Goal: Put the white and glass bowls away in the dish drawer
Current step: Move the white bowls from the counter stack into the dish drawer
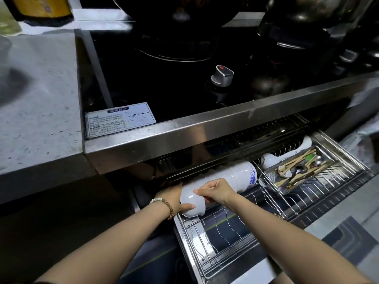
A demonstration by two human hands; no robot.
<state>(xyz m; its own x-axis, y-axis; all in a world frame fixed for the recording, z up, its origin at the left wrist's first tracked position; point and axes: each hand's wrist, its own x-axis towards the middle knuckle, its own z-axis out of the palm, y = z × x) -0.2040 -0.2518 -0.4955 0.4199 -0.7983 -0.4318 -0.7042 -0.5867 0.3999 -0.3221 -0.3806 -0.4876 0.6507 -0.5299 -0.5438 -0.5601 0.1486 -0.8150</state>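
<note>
A white bowl [193,202] lies on its side at the near end of a row of nested bowls [235,177] in the dish drawer [235,253]. Left hand [176,198] and right hand [217,190] both clasp it. Judged step: seating it; next, release gently.

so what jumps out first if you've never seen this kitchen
Both hands, left and right, grip a white bowl at the near end of a row of bowls lying on their sides in the open drawer below the stove. To the right, a tray holds chopsticks and spoons. Above, a silver knob stands on the black cooktop.
</note>
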